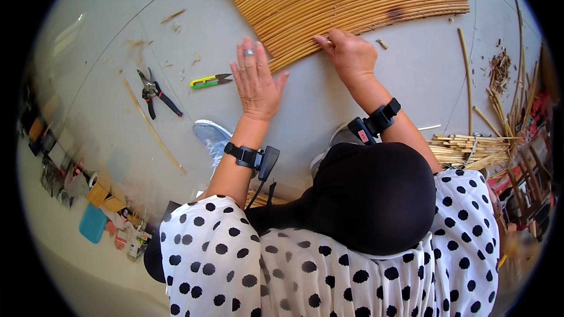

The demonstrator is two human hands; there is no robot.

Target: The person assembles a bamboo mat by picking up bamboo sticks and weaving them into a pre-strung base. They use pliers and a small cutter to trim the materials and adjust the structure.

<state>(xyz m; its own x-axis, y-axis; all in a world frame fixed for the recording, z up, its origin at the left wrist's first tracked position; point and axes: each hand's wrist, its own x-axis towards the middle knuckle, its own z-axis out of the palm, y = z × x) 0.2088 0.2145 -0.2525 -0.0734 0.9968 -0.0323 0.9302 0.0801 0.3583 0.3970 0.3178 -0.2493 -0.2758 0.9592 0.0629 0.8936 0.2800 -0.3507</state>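
A mat of yellow-brown reeds (358, 0), laid side by side, lies on the floor at the far side. My right hand (354, 56) is closed at its near edge, thumb and forefinger pinching the outermost reed; the other fingers are curled under. At the mat's near left corner, my left hand (257, 85) is stretched out with fingers straight and a ring on one of them. Its thumb side lies beside the reed ends, and nothing is in it. Just left of those fingers are small thread snips (210, 80) with a yellow and green handle. Black-handled pliers (155, 92) lie farther left.
A bundle of cut reeds (470, 151) lies at the right, with long loose stalks (465, 76) and a heap of brown scraps (500, 71) beyond. One thin strip (154, 126) rests left of my shoe (212, 136). Boxes and a blue container (93, 223) stand far left.
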